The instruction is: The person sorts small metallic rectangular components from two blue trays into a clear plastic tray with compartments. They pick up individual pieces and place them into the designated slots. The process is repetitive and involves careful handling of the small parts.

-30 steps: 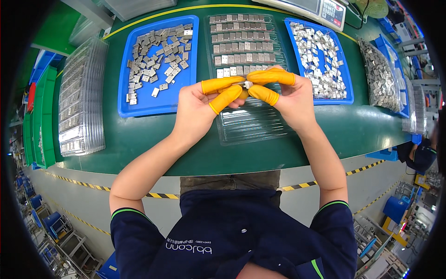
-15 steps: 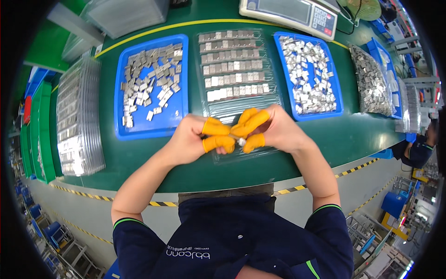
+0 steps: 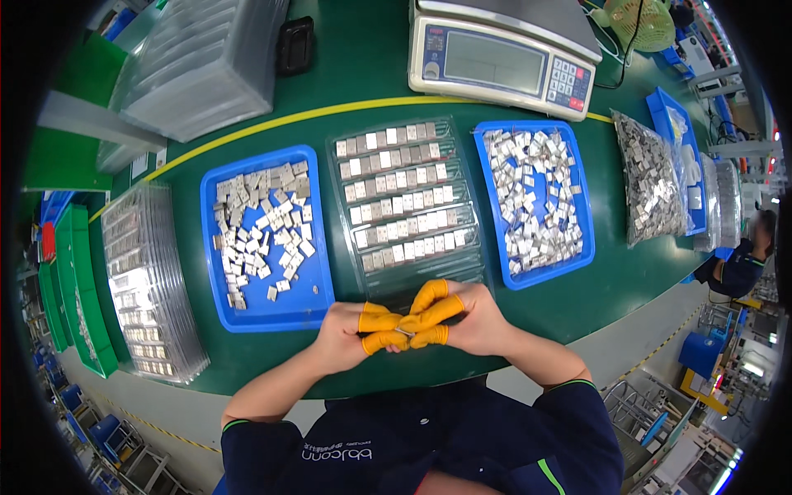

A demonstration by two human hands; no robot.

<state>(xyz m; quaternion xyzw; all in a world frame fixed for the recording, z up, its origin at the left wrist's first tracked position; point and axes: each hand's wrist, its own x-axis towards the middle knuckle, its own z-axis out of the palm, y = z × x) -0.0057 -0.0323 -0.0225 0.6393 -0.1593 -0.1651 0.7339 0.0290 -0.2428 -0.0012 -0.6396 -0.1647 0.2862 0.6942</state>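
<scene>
My left hand (image 3: 356, 334) and my right hand (image 3: 464, 318) meet above the near edge of the clear tray, yellow covers on several fingers. Both are closed, fingertips pressed together around a small silvery metal part (image 3: 404, 332), mostly hidden between them. Just beyond lies the clear plastic tray (image 3: 375, 290), bearing rows of small silver-grey metal pieces (image 3: 404, 201). To the left, a blue tray (image 3: 272, 318) holds loose metal pieces (image 3: 268, 223) of similar look. A second blue tray (image 3: 540, 279) on the right contains loose, shiny white-silver pieces (image 3: 536, 198).
Stacked filled clear trays (image 3: 153, 280) stand at the left beside green bins (image 3: 87, 289). A scale (image 3: 499, 62) sits at the back, with empty-looking clear trays (image 3: 198, 66) and a black dish (image 3: 295, 45) left of it. A bag of metal pieces (image 3: 652, 181) lies right.
The view has shifted, so the table's far side shows more. My fingertips have drawn closer together, and the small metal part shows less between them.
</scene>
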